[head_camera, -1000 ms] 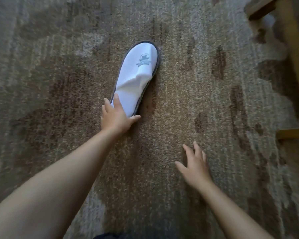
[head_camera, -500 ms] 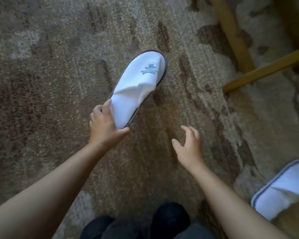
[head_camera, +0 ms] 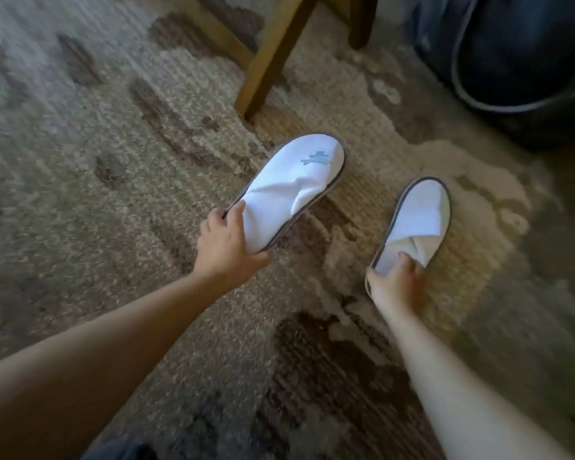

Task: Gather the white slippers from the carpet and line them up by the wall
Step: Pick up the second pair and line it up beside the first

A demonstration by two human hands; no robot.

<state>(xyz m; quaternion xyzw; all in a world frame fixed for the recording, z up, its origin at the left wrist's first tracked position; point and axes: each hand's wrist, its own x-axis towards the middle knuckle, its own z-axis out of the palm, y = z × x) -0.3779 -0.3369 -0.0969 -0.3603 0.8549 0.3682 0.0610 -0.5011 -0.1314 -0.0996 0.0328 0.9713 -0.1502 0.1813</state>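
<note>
Now each hand (head_camera: pixel 226 242) (head_camera: pixel 395 283) grips a slipper's (head_camera: pixel 296 184) (head_camera: pixel 415 224) heel.

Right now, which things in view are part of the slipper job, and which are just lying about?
Part of the job:
- left slipper, heel end gripped by the left hand
- right slipper, heel end under the right hand
- carpet

Lying about:
- wooden legs
- dark bag
</note>
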